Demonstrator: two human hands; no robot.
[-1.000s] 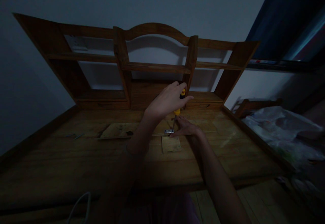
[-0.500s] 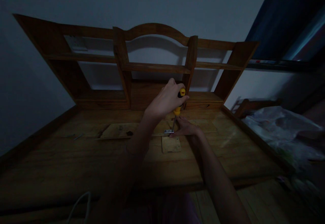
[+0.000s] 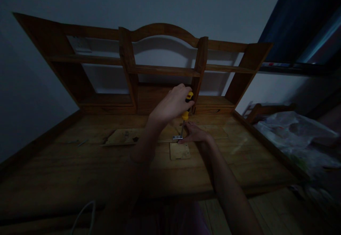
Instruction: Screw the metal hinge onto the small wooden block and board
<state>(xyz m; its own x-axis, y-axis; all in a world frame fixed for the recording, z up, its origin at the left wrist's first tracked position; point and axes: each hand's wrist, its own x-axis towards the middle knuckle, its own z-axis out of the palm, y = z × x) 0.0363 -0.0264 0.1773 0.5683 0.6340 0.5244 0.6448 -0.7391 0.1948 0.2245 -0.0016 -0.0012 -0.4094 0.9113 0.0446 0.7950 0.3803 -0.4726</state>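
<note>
My left hand is wrapped round the yellow and black handle of a screwdriver, which stands nearly upright. Its shaft points down at a small metal hinge lying where a long thin wooden board meets a small square wooden piece. My right hand rests on the board just right of the hinge, fingers pressed against the shaft's tip and the hinge. Whether those fingers pinch a screw is too dark to make out.
All this lies on a wooden desk with a shelved hutch at the back. A small screw or nail lies at the left. A white cable hangs at the front edge. Crumpled plastic bags fill the right side.
My left hand has curled tighter round the screwdriver handle, thumb and fingers drawn in as it twists. The right hand and the hinge stay put.
</note>
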